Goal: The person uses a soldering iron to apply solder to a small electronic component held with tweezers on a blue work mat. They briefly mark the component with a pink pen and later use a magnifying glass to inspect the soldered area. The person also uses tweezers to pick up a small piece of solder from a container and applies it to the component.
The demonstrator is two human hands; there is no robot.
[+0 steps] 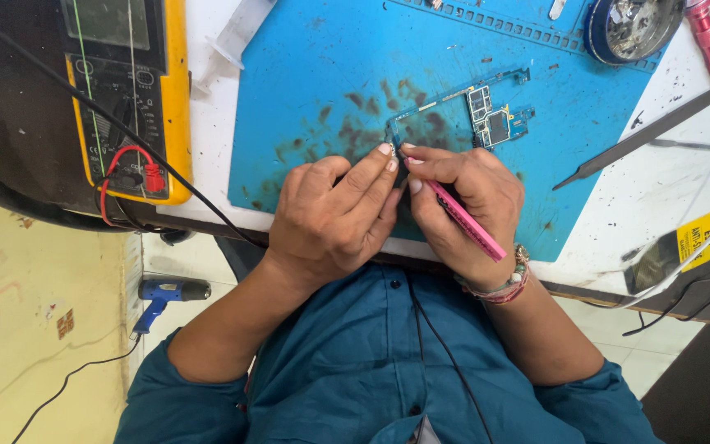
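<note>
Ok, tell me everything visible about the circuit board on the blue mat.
The circuit board is thin, blue-green and L-shaped, with a narrow strip and a wider end carrying dark square chips and metal shields. It lies flat on the stained blue mat. The left hand pinches its near corner, where the right hand brings a pink tool.

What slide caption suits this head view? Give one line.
Left hand steadies a blue circuit board on a blue mat while the right hand works it with a pink tool.
</note>
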